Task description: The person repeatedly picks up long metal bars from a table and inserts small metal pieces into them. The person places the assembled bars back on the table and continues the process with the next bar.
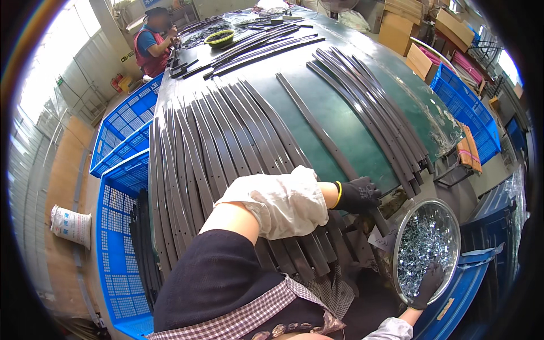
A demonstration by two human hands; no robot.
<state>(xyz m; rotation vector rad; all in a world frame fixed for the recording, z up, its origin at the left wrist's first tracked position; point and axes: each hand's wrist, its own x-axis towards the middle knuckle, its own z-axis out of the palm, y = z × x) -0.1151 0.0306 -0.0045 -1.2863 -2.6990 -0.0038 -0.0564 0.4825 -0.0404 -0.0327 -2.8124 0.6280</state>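
Observation:
My left hand (361, 195), in a black glove with a yellow cuff edge, is closed around the near end of a long dark brown strip (318, 129). That strip lies alone on the green table, between two groups of similar strips. Down at the right, my right hand (432, 281), also black-gloved, reaches into a round metal bowl (398, 249). Small shiny metal pieces (422, 241) fill the bowl. My right fingers are bent together against them; whatever they pinch is too small to make out. A white paper tag (381, 239) sits by the bowl's left rim.
Dark strips (226, 130) with small holes cover the table's left; another bundle (368, 107) lies right. Blue crates (116, 249) stand along the left side, another blue crate (466, 107) at far right. A person (152, 45) works at the far left by a yellow basket (220, 41).

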